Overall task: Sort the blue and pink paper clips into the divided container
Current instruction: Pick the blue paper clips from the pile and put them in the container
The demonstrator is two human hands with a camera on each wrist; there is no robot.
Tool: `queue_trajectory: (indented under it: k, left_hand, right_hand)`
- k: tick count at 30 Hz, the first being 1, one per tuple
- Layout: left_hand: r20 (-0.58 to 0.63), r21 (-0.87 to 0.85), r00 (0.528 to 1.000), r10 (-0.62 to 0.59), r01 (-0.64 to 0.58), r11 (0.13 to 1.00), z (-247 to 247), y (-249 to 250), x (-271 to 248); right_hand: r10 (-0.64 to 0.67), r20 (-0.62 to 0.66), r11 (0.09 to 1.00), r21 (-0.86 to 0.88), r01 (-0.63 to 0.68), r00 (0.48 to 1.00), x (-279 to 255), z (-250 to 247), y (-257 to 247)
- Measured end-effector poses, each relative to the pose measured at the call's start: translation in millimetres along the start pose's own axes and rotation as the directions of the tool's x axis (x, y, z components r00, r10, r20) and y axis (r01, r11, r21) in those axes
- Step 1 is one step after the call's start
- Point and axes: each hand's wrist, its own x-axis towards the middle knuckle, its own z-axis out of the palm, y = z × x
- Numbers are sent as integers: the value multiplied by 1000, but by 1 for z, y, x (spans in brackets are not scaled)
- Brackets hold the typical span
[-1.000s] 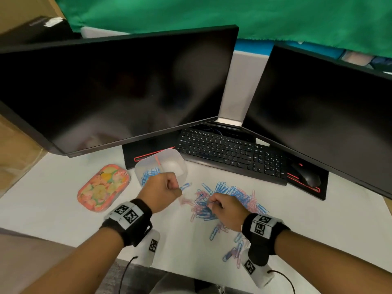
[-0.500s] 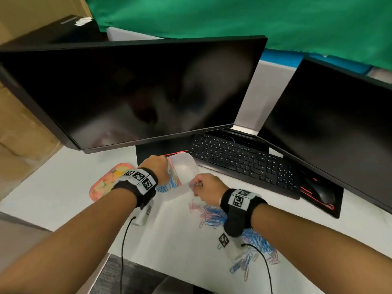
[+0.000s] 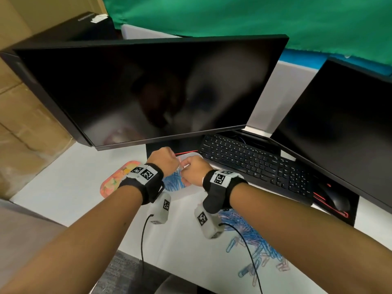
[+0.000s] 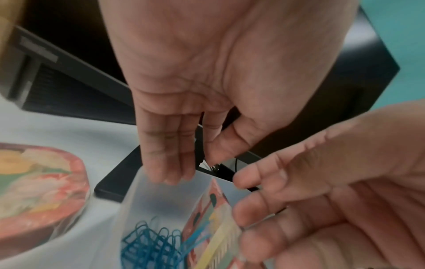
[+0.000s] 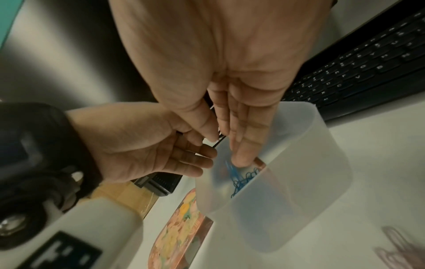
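Note:
The translucent divided container (image 5: pixel 299 182) stands in front of the left monitor's base. Its left compartment holds blue clips (image 4: pixel 151 243), set off by a patterned divider (image 4: pixel 207 218). My left hand (image 4: pixel 195 163) hovers over the far rim with straight fingers and holds nothing. My right hand (image 5: pixel 226 149) reaches in from the right, fingers straight, and a blue clip (image 5: pixel 231 170) sits just under its fingertips. In the head view both hands (image 3: pixel 164 161) (image 3: pixel 192 168) cover most of the container (image 3: pixel 192 154). The mixed blue and pink pile (image 3: pixel 254 240) lies under my right forearm.
A floral lid (image 3: pixel 114 179) lies left of the container. A black keyboard (image 3: pixel 254 162) and mouse (image 3: pixel 337 200) sit to the right under two dark monitors (image 3: pixel 148 92). Wrist camera cables (image 3: pixel 143 240) hang over the desk's front edge.
My right hand left the clip pile and moved up-left to the container. My left hand moved forward over its rim. Both hands went from curled to straight fingers.

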Motion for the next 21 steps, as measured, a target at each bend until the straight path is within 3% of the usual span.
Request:
queue_trajectory:
  k: [3, 6, 9, 11, 17, 21]
  left_hand:
    - [1, -4, 997, 75, -75, 997, 4, 2, -6]
    - [34, 73, 972, 232, -234, 970, 14, 13, -22]
    - [128, 137, 884, 451, -466, 874, 36, 23, -41]
    - [188, 110, 834, 519, -543, 833, 55, 27, -49]
    - [380, 142, 749, 544, -628, 765, 110, 29, -67]
    - [485, 188, 694, 532, -677, 712, 143, 29, -83]
  right_hand:
    - [-51, -42, 999, 3, 51, 998, -13, -12, 8]
    - [-75, -57, 997, -41, 72, 996, -33, -31, 30]
    - [-74, -113, 995, -69, 66, 991, -59, -48, 64]
    - [-66, -120, 990, -135, 49, 991, -77, -57, 92]
    - [10, -85, 972, -231, -29, 996, -131, -65, 167]
    - [-11, -10, 935, -354, 7, 1000, -159, -51, 194]
